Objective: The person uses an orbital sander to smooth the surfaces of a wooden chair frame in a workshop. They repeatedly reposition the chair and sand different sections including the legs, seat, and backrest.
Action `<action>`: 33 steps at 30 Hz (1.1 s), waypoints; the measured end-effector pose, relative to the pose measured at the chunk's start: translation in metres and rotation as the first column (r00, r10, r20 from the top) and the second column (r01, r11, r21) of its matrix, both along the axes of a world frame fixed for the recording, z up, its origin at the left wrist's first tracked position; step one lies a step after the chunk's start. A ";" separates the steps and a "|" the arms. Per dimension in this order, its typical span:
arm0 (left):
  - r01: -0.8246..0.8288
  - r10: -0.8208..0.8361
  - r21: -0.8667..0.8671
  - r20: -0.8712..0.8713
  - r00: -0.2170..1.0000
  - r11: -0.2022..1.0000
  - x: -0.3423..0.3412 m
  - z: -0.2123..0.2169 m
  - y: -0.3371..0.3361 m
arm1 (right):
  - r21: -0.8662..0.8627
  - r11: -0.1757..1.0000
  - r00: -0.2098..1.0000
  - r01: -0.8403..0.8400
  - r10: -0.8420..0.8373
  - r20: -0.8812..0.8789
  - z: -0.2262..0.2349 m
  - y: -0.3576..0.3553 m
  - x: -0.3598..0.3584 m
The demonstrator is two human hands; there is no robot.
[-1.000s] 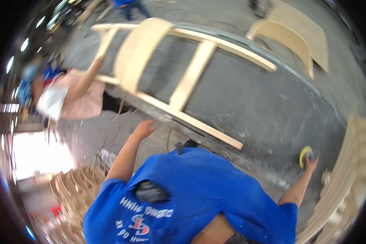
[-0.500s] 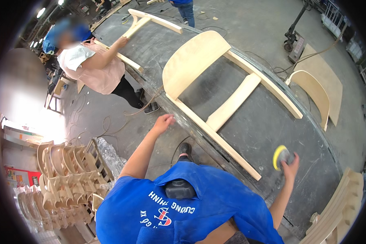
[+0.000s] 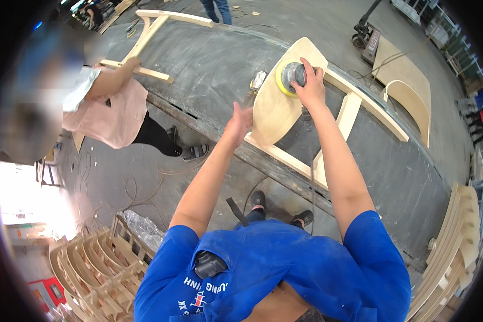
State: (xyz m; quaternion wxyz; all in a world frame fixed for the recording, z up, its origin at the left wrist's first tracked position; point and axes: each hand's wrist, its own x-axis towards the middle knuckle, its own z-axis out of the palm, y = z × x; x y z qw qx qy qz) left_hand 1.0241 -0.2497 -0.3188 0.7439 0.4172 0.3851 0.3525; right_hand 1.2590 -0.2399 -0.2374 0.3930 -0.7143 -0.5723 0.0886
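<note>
A pale wooden chair frame lies on the dark worktable (image 3: 198, 59), with a curved backrest panel (image 3: 276, 115) at its far left end. My right hand (image 3: 312, 88) grips a round, grey-bodied sander (image 3: 291, 77) whose yellow pad is against the face of that panel. At the panel's left edge is my left hand (image 3: 238, 126), fingers stretched and thumb raised; whether it touches the wood I cannot tell. A side rail (image 3: 367, 104) and a crossbar (image 3: 349, 115) show beyond my right forearm, which hides part of the frame.
Across the table's left part, a person in a pink top (image 3: 112, 115) handles another wooden frame (image 3: 147, 35). Curved wooden parts (image 3: 99, 268) are stacked at lower left, more (image 3: 453, 236) at lower right. A bent panel (image 3: 413, 102) stands past the table's far edge. Hoses (image 3: 129, 188) trail over the floor.
My right hand has carried the sander from the table's right side up and left onto the backrest panel. My left hand has come forward to the panel's left edge.
</note>
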 end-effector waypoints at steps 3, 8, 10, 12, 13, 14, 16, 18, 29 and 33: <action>0.067 -0.064 -0.075 0.039 0.997 0.995 -0.007 -0.003 0.009 | 0.046 0.999 1.000 0.020 -0.020 -0.014 -0.005 0.000 -0.026; 0.132 -0.115 -0.164 0.110 0.987 0.978 -0.012 -0.018 0.020 | 0.135 0.990 0.998 0.036 -0.043 0.052 -0.029 -0.041 -0.074; 0.153 -0.136 -0.180 0.104 0.985 0.972 -0.014 -0.023 0.024 | 0.118 0.991 0.992 0.061 -0.073 0.103 -0.037 -0.058 -0.088; 0.178 -0.158 -0.189 0.114 0.981 0.966 -0.016 -0.027 0.027 | 0.121 0.991 0.986 0.066 -0.083 0.142 -0.044 -0.074 -0.099; 0.192 -0.171 -0.192 0.120 0.978 0.962 -0.017 -0.028 0.028 | 0.126 0.991 0.985 0.052 -0.072 0.155 -0.046 -0.078 -0.102; 0.192 -0.172 -0.200 0.112 0.979 0.961 -0.017 -0.028 0.028 | 0.133 0.990 0.984 0.038 -0.060 0.167 -0.048 -0.080 -0.105; 0.185 -0.168 -0.195 0.098 0.981 0.963 -0.017 -0.027 0.028 | 0.119 0.991 0.980 0.057 -0.078 0.185 -0.046 -0.077 -0.105; 0.179 -0.164 -0.193 0.092 0.982 0.965 -0.017 -0.024 0.026 | 0.107 0.988 0.988 0.109 -0.120 0.097 -0.039 -0.063 -0.098; 0.208 -0.195 -0.141 0.103 0.975 0.968 -0.014 -0.016 0.021 | 0.024 0.981 0.981 0.191 -0.192 0.029 -0.021 -0.041 -0.082; 0.225 -0.212 -0.166 0.095 0.973 0.960 -0.019 -0.018 0.027 | 0.115 0.980 0.978 0.164 -0.177 0.108 -0.044 -0.066 -0.105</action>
